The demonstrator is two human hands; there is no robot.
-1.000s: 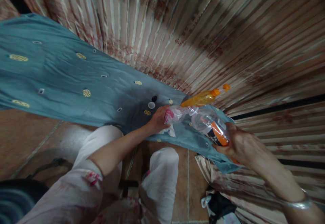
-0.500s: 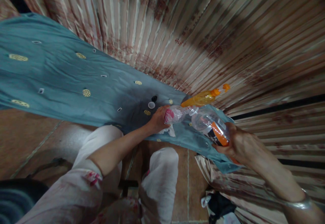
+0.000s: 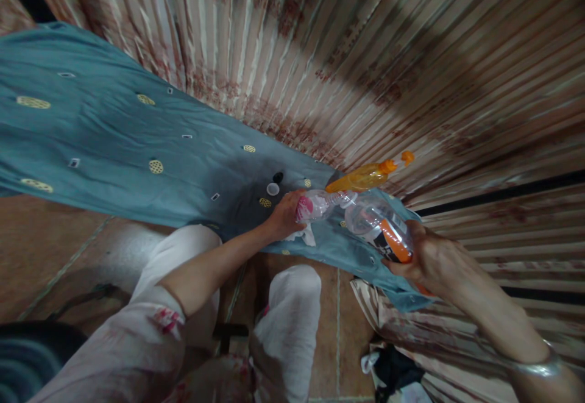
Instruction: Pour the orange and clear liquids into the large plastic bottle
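My left hand (image 3: 286, 214) is closed around a clear plastic bottle (image 3: 322, 205) with a pink label. A larger clear bottle (image 3: 372, 220) with an orange and black label is gripped in my right hand (image 3: 423, 253), tilted toward the left one. The two bottle necks meet, or nearly so, near the middle; whether they touch I cannot tell. Just behind them is an orange dish soap bottle (image 3: 363, 177) with an orange top. A white cap (image 3: 273, 189) and a black cap (image 3: 278, 177) lie beyond my left hand. White tissue (image 3: 308, 235) shows below that hand.
A teal cloth with yellow pineapple prints (image 3: 109, 128) covers the long narrow surface. Pleated floral curtains (image 3: 283, 55) hang behind and to the right. Dark and white fabric (image 3: 395, 369) lies on the tiled floor (image 3: 326, 330). My knees are close to the front edge.
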